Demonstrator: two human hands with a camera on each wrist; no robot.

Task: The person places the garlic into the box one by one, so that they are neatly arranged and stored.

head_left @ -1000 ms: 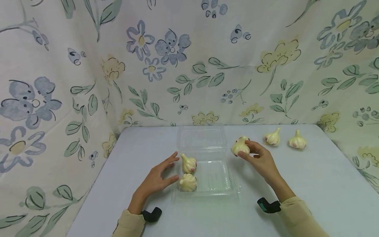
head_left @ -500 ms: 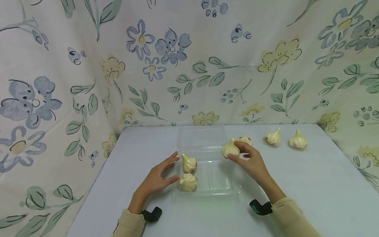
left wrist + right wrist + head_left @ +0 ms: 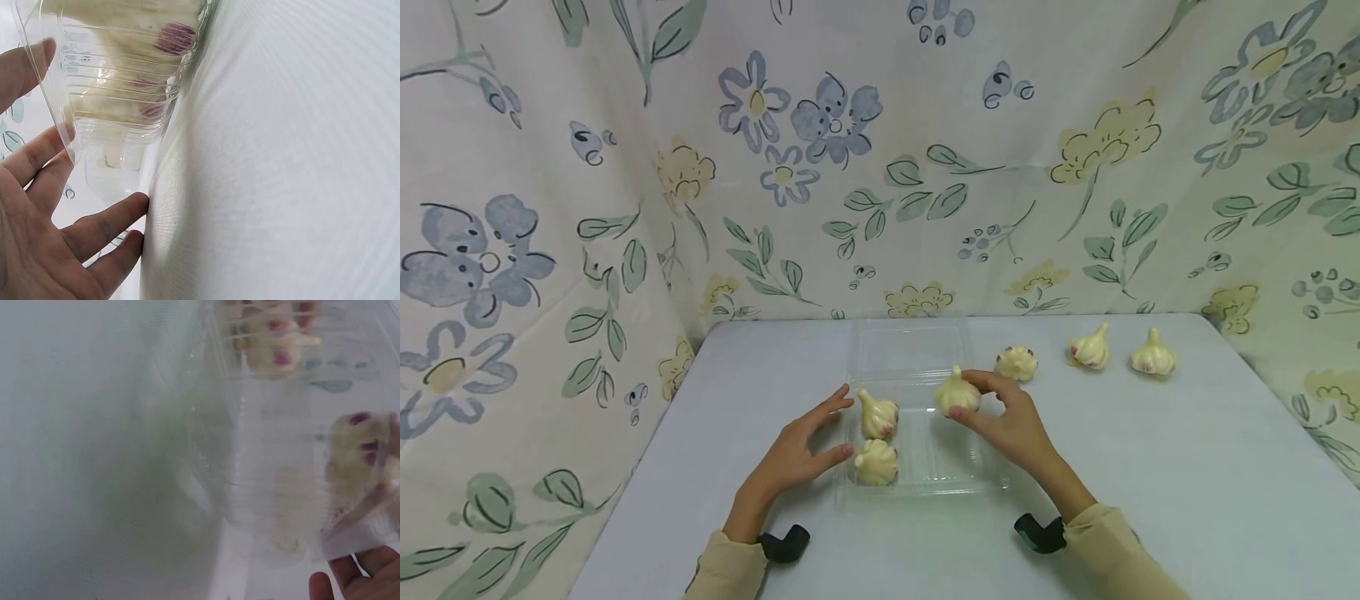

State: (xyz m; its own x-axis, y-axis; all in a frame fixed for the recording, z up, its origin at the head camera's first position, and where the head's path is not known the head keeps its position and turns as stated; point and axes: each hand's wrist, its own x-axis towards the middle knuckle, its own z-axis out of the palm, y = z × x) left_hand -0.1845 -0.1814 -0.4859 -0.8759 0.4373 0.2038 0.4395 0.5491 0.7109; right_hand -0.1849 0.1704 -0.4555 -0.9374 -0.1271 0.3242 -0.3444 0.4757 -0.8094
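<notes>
My right hand (image 3: pixel 1011 423) pinches a garlic bulb (image 3: pixel 957 395) between thumb and fingers, stem up, over the back right of a clear plastic clamshell box (image 3: pixel 955 458). Through the box wall, the right wrist view shows this held garlic bulb (image 3: pixel 351 456), somewhat blurred. Two more garlic bulbs lie along the box's left side, one behind (image 3: pixel 878 417) and one in front (image 3: pixel 876 463). My left hand (image 3: pixel 793 450) is spread at the box's left side. In the left wrist view its fingertips (image 3: pixel 67 132) rest at the box rim (image 3: pixel 55 103), and its lower fingers reach down to the table.
The clear lid (image 3: pixel 910 350) lies folded back behind the box. Back right on the white table (image 3: pixel 1150 467) are three garlic bulbs: a near one (image 3: pixel 1017 364), a middle one (image 3: pixel 1088 350) and a far-right one (image 3: pixel 1154 358). A floral curtain (image 3: pixel 880 275) hangs behind the table.
My right hand has carried the garlic bulb left and a little toward me, from beside the lid to over the box, uncovering another bulb behind. My left hand has stayed in place.
</notes>
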